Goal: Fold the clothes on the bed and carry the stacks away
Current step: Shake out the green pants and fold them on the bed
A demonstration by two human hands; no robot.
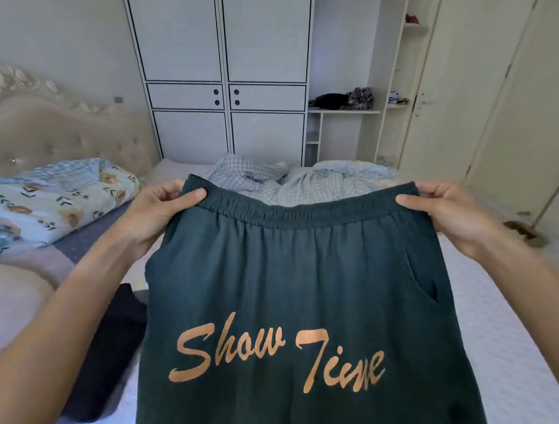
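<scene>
A: Dark green trousers [293, 290] are up in the air over the bed [497, 315], orange "Show Time" lettering facing the camera.

B: The left hand [158, 213] is pinched on one end of the elastic waistband, the right hand [446, 212] on the other, pulling it wide.

A: A folded black garment [108, 351] lies on the mattress at left, checked clothes [302, 182] heaped beyond.

B: A floral pillow [49, 200] sits by the headboard, a white wardrobe [222, 71] behind.
</scene>
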